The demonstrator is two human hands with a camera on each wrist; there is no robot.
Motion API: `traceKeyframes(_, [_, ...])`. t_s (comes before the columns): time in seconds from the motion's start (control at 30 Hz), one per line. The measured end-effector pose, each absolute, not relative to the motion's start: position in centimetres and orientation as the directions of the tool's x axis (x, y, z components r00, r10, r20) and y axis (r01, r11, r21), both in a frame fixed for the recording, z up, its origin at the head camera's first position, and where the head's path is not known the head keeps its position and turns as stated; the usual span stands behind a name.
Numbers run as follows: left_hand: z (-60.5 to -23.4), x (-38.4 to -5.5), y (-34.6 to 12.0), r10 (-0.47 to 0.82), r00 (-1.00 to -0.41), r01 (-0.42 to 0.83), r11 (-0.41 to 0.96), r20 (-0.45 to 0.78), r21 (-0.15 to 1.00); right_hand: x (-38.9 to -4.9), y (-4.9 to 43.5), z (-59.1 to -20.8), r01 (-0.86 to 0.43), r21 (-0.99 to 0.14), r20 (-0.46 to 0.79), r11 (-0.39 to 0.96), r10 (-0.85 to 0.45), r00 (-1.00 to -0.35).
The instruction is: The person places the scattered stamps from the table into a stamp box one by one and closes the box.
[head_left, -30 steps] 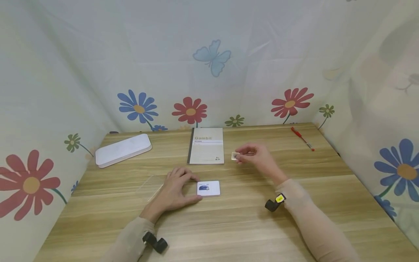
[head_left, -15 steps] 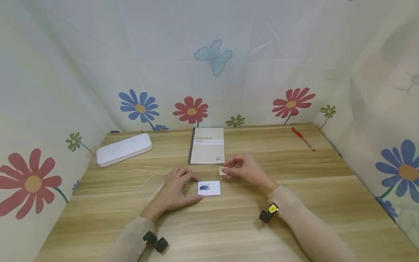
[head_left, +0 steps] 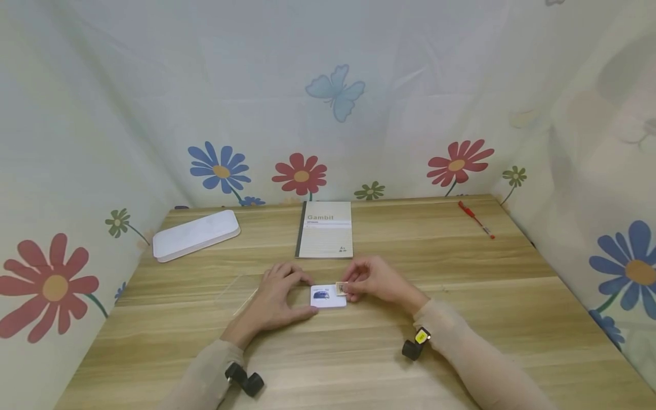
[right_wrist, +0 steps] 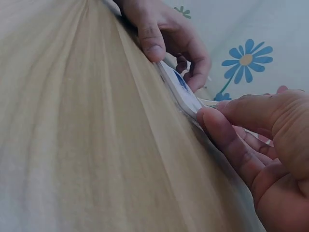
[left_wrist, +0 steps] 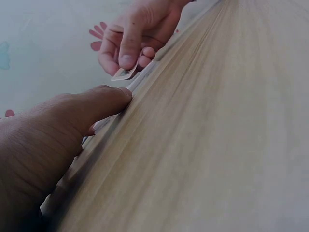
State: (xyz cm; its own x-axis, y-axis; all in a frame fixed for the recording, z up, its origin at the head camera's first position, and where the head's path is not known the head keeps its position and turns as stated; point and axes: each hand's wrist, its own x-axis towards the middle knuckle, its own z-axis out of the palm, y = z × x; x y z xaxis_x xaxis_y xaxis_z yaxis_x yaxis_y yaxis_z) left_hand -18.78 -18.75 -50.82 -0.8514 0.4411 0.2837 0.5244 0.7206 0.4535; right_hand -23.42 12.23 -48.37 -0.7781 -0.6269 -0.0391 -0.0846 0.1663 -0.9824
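Note:
A small white card [head_left: 329, 303] with a blue printed picture lies flat on the wooden table. My left hand [head_left: 274, 296] holds it at the left side, thumb at the near corner and forefinger at the far one. Between thumb and fingers, my right hand [head_left: 380, 282] pinches a postage stamp [head_left: 340, 288] with a pale border and a dark print. The stamp overlaps the card's upper right part in the head view. In the left wrist view the stamp [left_wrist: 123, 75] tilts close over the card, and my right fingers cover part of it.
A notebook [head_left: 328, 236] lies behind the card. To the back left stands a long white case [head_left: 196, 234]; a red pen [head_left: 476, 219] lies at the back right. A thin transparent sheet [head_left: 238, 293] lies left of my left hand. Patterned cloth [head_left: 410, 102] hangs behind the table.
My right hand has brought the stamp left and nearer, from beside the notebook to over the card's right part. My left hand and the card have stayed in place.

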Motion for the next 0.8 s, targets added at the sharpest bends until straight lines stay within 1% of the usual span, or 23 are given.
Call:
traceKeyframes(0.33, [-50.9,-18.8,-18.8,0.446,-0.846,0.533,0.712,0.291,0.457,-23.0,11.6,-48.5,-0.212,-0.940,0.001,0.266,-0.621,-0.784])
traceKeyframes(0.5, [-51.0,-18.8,-19.0,0.443,-0.850,0.527,0.720,0.286,0.451,-22.8,11.1,-48.4,-0.308,-0.893,0.039,0.328,-0.625,-0.780])
traceKeyframes(0.67, [-50.9,-18.9,-18.9,0.447,-0.851,0.525,0.718,0.277,0.457,-23.1,11.2,-48.5,-0.415,-0.821,0.090,0.392,-0.630,-0.771])
traceKeyframes(0.8, [-50.9,-18.9,-18.8,0.449,-0.853,0.522,0.718,0.267,0.461,-23.1,11.3,-48.5,-0.446,-0.794,0.098,0.413,-0.637,-0.765])
